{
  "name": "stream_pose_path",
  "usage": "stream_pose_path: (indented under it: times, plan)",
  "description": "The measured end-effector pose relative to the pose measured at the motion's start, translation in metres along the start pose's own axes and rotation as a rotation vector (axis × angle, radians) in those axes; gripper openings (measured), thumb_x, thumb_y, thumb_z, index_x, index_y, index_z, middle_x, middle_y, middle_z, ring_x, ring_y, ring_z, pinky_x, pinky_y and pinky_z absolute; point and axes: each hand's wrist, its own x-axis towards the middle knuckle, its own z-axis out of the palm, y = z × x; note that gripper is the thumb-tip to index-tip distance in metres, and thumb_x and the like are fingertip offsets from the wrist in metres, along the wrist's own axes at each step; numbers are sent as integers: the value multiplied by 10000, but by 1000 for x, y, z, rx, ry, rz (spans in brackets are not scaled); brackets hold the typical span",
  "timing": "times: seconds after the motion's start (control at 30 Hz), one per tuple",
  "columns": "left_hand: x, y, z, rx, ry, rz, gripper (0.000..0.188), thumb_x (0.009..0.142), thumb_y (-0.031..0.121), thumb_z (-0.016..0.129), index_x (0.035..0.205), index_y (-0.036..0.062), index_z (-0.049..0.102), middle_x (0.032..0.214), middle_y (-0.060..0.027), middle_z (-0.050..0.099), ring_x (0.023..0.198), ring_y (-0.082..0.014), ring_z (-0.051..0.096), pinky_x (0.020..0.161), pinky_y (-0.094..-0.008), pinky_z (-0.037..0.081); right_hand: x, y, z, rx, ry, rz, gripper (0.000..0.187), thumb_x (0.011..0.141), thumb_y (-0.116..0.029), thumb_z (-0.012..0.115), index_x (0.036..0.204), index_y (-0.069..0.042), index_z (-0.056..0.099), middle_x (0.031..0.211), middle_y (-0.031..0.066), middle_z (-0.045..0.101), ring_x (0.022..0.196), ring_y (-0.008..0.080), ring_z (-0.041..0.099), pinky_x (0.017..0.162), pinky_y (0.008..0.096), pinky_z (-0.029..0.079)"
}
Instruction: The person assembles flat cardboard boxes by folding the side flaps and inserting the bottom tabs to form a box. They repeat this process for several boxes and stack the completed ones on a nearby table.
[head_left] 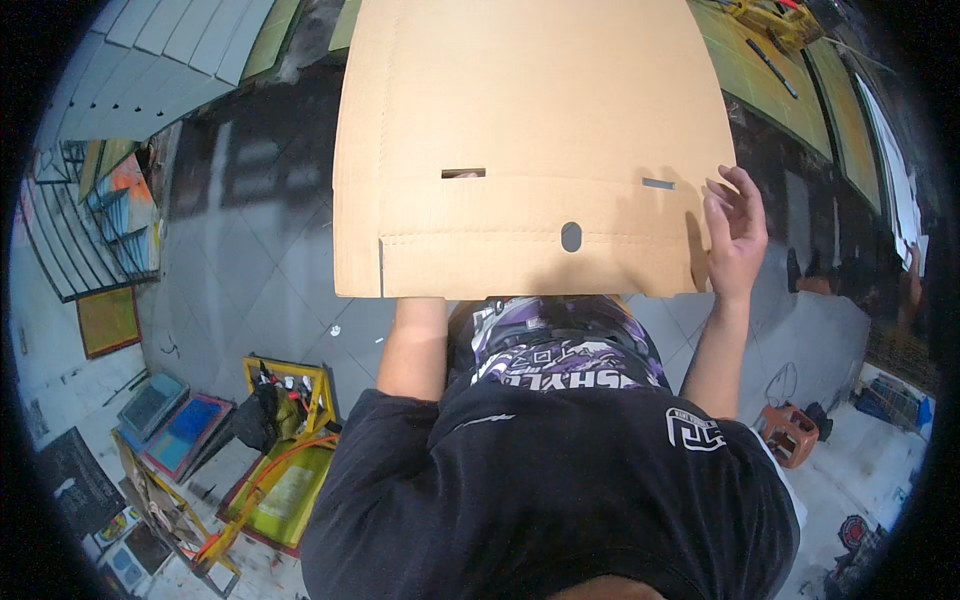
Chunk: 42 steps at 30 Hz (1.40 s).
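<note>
Cardboard sheet [540, 100] spreads flat in front of our torso, above the grey tiled floor [250, 230], its near edge just over our patterned lower clothing [565, 345]. We see two narrow slots and one oval hole cut through it. Our right hand [738, 235] is beside its right edge, palm turned up, fingers loosely curled and gripping nothing; we cannot tell whether they touch the board. Our left forearm [415, 345] passes beneath the near edge, and the board covers that hand, so we cannot tell how it is set. We wear a black shirt [560, 490]. Beyond the sheet, at upper right, a dark pen [771, 68] lies on a yellow-green surface [775, 110]. Farther out are an orange stool [787, 435] on our right and a wire rack [85, 240] on our left.
</note>
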Motion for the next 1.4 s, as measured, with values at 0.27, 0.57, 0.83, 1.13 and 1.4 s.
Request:
stream_pose_path:
  times: [0.27,0.57,0.83,1.13,1.4]
  plan:
    - [-23,29,-56,730,106,117,702,796,396,644,1313,11,367,1332,-159,413,1206,-306,429,1015,-448,331,-29,-32,-24,-684,-719,-358,793,521,-253,780,1241,-166,461,1376,139,369,1263,335,344,992,565,247]
    - [-81,91,-2,1848,9,1205,906,626,326,771,1364,55,320,1387,-201,343,1296,-337,326,1063,-510,176,-66,5,-5,-894,-510,-510,439,781,-129,550,1215,-160,494,1384,53,404,1270,294,373,996,576,251]
    - [-65,86,82,2271,-476,725,504,724,15,537,1224,77,532,1262,-138,520,1214,-297,459,1000,-463,341,-52,-3,-16,-923,-540,-579,462,751,-90,551,1210,-129,509,1348,45,456,1251,264,416,991,481,337]
    - [-51,114,123,2291,-785,405,461,718,-24,532,1168,73,554,1181,-158,575,1107,-302,549,906,-413,446,-26,-34,-35,-783,-759,-451,474,679,57,530,1130,-84,560,1260,75,528,1155,273,511,886,375,458]
    - [-12,130,180,2211,-1028,-51,290,736,53,600,1022,76,638,960,-193,632,858,-342,613,751,-411,482,23,-56,-52,-786,-985,-263,320,739,3,557,1045,-61,628,1021,153,634,947,308,605,801,402,475]
